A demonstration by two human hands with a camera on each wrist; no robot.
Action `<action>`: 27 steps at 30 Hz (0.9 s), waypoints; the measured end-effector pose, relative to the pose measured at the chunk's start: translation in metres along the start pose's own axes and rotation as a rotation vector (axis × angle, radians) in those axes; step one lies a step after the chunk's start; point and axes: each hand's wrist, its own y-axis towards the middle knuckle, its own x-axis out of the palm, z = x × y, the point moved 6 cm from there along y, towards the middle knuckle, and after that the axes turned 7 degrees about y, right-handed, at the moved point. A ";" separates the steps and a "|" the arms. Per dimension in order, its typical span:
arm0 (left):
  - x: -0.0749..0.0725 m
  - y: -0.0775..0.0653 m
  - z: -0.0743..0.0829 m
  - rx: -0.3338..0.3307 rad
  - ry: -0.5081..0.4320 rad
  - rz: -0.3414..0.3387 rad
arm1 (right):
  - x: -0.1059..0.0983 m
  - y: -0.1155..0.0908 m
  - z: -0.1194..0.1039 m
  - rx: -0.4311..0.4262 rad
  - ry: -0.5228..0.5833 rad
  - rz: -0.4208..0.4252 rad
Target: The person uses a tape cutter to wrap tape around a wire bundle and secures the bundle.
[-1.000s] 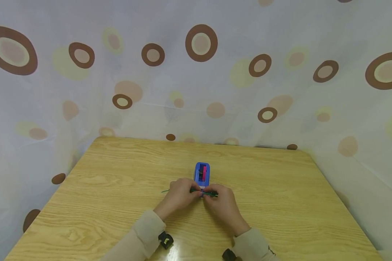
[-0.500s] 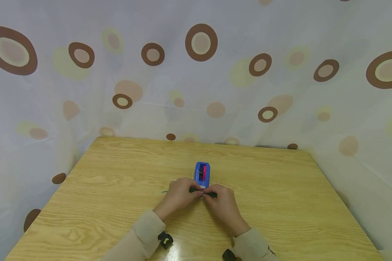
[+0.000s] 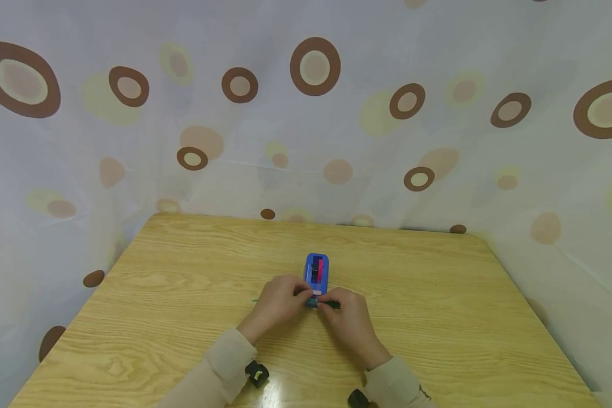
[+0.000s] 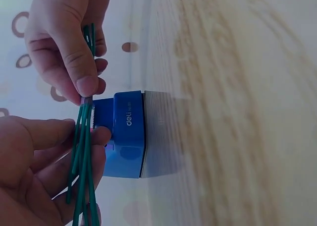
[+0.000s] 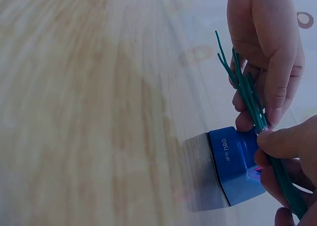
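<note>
The wood-grained table (image 3: 428, 283), rounded at its far corners, bears a blue dispenser (image 3: 318, 287) (pink and black show inside it) about midway between the left and right edges, apart from the far edge

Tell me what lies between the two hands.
A short stretch of the green strands, with the tape dispenser behind it; the left wrist view shows this.

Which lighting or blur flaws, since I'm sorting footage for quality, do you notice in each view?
Head view: brightest, with a glare patch on the table near the bottom edge. Left wrist view: dim, table grain smeared, though "deli" on the blue tape dispenser is readable. Right wrist view: dim too, grain soft, a dark patch, shadow or reflection, beside the blue tape dispenser.
</note>
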 end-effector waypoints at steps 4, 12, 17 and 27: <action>-0.002 0.001 0.000 -0.001 0.005 0.022 | -0.001 -0.001 -0.001 -0.013 0.011 0.004; -0.003 0.002 0.002 -0.015 -0.003 0.039 | -0.003 -0.002 -0.003 -0.024 0.009 0.008; -0.004 0.004 0.001 -0.024 -0.010 0.038 | -0.004 -0.002 -0.007 -0.047 -0.004 0.020; -0.002 0.005 0.000 -0.037 -0.007 0.056 | -0.006 -0.003 -0.010 -0.097 -0.044 0.028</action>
